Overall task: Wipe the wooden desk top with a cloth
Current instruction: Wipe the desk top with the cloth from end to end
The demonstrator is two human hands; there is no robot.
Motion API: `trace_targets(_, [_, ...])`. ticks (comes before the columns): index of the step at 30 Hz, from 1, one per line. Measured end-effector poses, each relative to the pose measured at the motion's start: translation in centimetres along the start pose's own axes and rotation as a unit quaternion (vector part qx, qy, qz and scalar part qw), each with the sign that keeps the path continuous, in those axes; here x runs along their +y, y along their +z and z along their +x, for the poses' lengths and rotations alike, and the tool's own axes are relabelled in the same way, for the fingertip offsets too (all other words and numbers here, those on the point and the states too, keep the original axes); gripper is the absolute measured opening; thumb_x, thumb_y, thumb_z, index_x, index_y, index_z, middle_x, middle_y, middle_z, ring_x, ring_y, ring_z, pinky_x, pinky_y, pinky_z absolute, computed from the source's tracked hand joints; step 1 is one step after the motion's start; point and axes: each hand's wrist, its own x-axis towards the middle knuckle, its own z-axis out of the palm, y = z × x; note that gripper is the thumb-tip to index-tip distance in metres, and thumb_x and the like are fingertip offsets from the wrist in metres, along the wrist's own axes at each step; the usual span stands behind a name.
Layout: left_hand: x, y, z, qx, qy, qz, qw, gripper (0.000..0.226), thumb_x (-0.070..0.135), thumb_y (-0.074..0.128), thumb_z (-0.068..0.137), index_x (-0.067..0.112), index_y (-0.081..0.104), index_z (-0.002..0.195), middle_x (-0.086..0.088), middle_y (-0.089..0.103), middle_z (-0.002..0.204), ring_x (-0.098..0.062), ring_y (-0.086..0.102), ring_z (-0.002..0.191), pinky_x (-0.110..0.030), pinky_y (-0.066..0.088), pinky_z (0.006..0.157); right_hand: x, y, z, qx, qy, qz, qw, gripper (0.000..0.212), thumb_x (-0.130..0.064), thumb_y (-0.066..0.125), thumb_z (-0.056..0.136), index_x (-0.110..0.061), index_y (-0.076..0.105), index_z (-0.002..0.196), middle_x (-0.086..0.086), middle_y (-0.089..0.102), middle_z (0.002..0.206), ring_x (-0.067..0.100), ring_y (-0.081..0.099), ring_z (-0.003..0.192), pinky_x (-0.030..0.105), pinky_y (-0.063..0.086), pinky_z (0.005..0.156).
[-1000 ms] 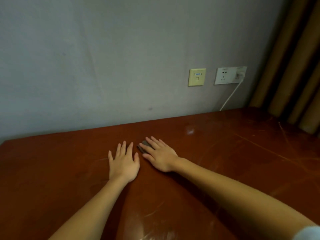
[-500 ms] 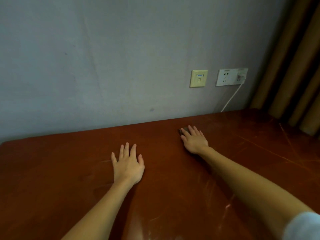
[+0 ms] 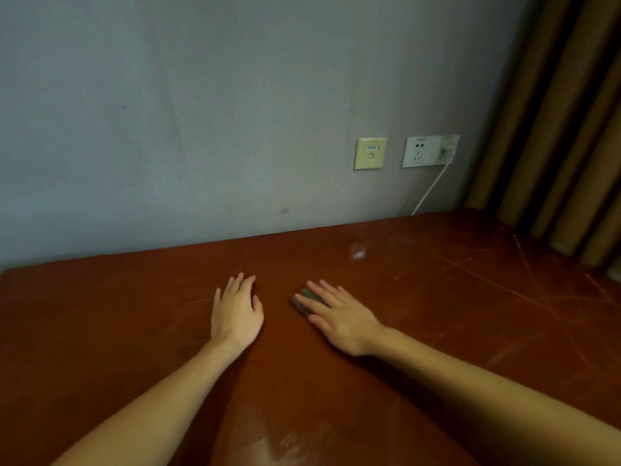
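Dark grey cloth, a small pad, lies flat on the reddish wooden desk top under the straight, spread fingers of the right hand, which presses it down. The left hand rests just beside it, flat and relaxed, holding nothing. Beyond the right fingertips, the grey wall carries a yellowed plate and a white socket with its cable.
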Motion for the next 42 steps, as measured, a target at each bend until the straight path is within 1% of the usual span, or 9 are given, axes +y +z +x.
trace_targets(2, [0.1,-0.4,-0.9,-0.008,0.032,0.005,0.999,0.05,0.024,0.038,0.102,0.02,0.027,0.15,-0.001,0.018,0.159,-0.016,0.011,0.147,-0.035,0.008,0.121,3.4,-0.4,-1.4,0.002,0.052,-0.003,0.999,0.056,-0.053,0.003,0.096,-0.039,0.004,0.15,-0.005,-0.006,0.16,0.015,-0.008,0.147,0.035,-0.005,0.118])
trace_targets(5, [0.4,-1.3,-2.8,-0.028,0.052,0.023,0.998,0.054,0.028,0.038,0.101,0.023,0.02,0.152,-0.001,0.009,0.16,-0.015,0.004,0.148,-0.035,0.004,0.121,7.9,-0.8,-1.1,0.006,0.152,0.004,0.988,0.05,-0.046,0.01,0.102,-0.037,0.005,0.151,-0.002,-0.004,0.161,0.018,-0.007,0.147,0.036,-0.004,0.117])
trace_targets(9, [1.2,-2.5,-6.9,-0.043,0.044,0.041,0.997,0.058,0.038,0.032,0.102,0.026,0.006,0.153,0.0,-0.004,0.16,-0.014,-0.006,0.147,-0.034,-0.001,0.119,8.2,-0.6,2.3,0.015,0.225,0.014,0.974,0.052,-0.046,0.011,0.102,-0.033,0.006,0.152,0.002,-0.003,0.161,0.022,-0.006,0.148,0.04,-0.003,0.118])
trace_targets(12, [1.4,-2.5,-10.0,-0.059,0.019,0.054,0.997,0.059,0.043,0.025,0.102,0.026,0.001,0.153,-0.001,-0.009,0.16,-0.015,-0.01,0.147,-0.035,-0.004,0.119,5.3,-0.5,4.0,0.018,0.216,0.017,0.976,0.054,-0.048,0.011,0.102,-0.032,0.005,0.152,0.005,-0.004,0.161,0.025,-0.007,0.147,0.041,-0.002,0.118])
trace_targets(16, [1.3,-1.4,-11.8,-0.073,-0.004,0.066,0.995,0.059,0.048,0.018,0.102,0.026,0.002,0.154,-0.002,-0.007,0.161,-0.016,-0.009,0.147,-0.037,-0.005,0.119,-0.8,0.1,3.4,0.015,0.132,0.011,0.991,0.054,-0.048,0.012,0.102,-0.032,0.005,0.153,0.005,-0.005,0.16,0.025,-0.007,0.147,0.04,-0.002,0.118])
trace_targets(24, [1.3,-1.3,-11.4,-0.075,-0.01,0.082,0.994,0.058,0.05,0.02,0.101,0.029,0.01,0.153,0.0,0.001,0.161,-0.015,-0.002,0.148,-0.038,0.0,0.12,-4.7,1.6,-6.1,0.008,0.004,0.02,1.0,0.053,-0.05,0.015,0.101,-0.037,0.008,0.152,-0.003,-0.004,0.161,0.016,-0.008,0.147,0.036,-0.005,0.118])
trace_targets(29, [1.2,-1.4,-11.4,-0.077,-0.004,0.078,0.994,0.058,0.051,0.018,0.101,0.028,0.009,0.153,0.0,0.0,0.161,-0.015,-0.003,0.148,-0.038,-0.001,0.121,-0.8,1.3,-9.4,0.019,0.049,0.023,0.998,0.051,-0.049,0.015,0.102,-0.038,0.01,0.151,-0.006,-0.003,0.161,0.015,-0.006,0.147,0.036,-0.005,0.117])
trace_targets(36, [1.0,-1.2,-11.3,-0.069,0.001,0.067,0.995,0.059,0.052,0.018,0.1,0.029,0.007,0.153,0.0,-0.003,0.161,-0.015,-0.005,0.148,-0.037,-0.003,0.12,4.5,0.3,-4.4,0.031,0.19,0.024,0.981,0.052,-0.048,0.011,0.102,-0.033,0.011,0.152,-0.001,0.0,0.161,0.02,-0.004,0.148,0.039,-0.002,0.118])
trace_targets(42, [1.1,-0.9,-11.3,-0.048,-0.002,0.062,0.997,0.059,0.053,0.02,0.1,0.029,0.009,0.153,0.001,0.0,0.161,-0.014,-0.003,0.148,-0.037,-0.002,0.12,2.8,-0.1,0.4,0.018,0.226,0.033,0.973,0.058,-0.054,0.011,0.1,-0.029,0.007,0.153,0.005,-0.003,0.161,0.026,-0.005,0.148,0.041,-0.001,0.119])
